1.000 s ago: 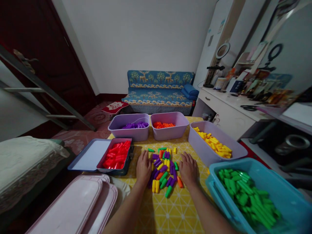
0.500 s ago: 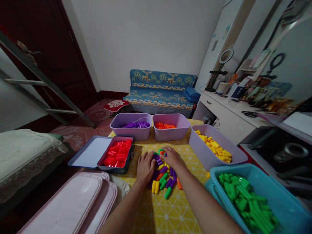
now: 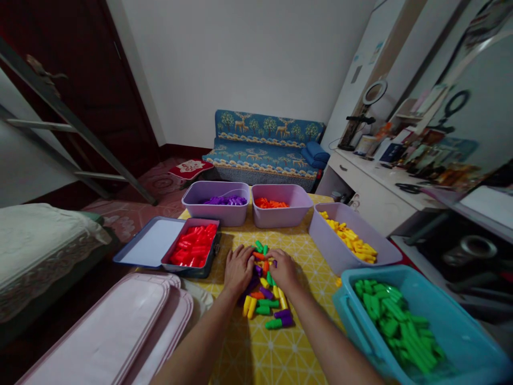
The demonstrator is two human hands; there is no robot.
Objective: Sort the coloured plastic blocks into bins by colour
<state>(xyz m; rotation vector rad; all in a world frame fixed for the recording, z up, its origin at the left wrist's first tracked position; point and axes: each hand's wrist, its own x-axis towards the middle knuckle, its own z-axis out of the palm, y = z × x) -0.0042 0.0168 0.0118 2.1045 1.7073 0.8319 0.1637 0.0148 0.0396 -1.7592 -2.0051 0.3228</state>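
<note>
A loose pile of small tube-shaped plastic pieces (image 3: 264, 292) in purple, green, yellow and orange lies on the table. At the pile's left side my left hand (image 3: 239, 269) rests palm down with its fingers spread, its inner edge against the pieces. My right hand (image 3: 282, 271) lies on the opposite side, fingers apart and bent in toward the pile, the tips touching pieces. Part of the pile is hidden beneath both hands. Some green pieces (image 3: 261, 247) show just beyond the fingertips.
Around the pile stand a purple-piece bin (image 3: 216, 214), an orange-piece bin (image 3: 280, 218), a yellow-piece bin (image 3: 332, 248), a teal bin (image 3: 460, 321) of green pieces and a hinged case (image 3: 148, 240) of red ones. Pale lids (image 3: 108, 326) are stacked at left. A sofa (image 3: 260, 152) stands behind.
The pieces between my hands have shifted and turned; orange ones now show near the top and the green and purple ones at the near edge lie more crosswise. Both hands stay beside the pile.
</note>
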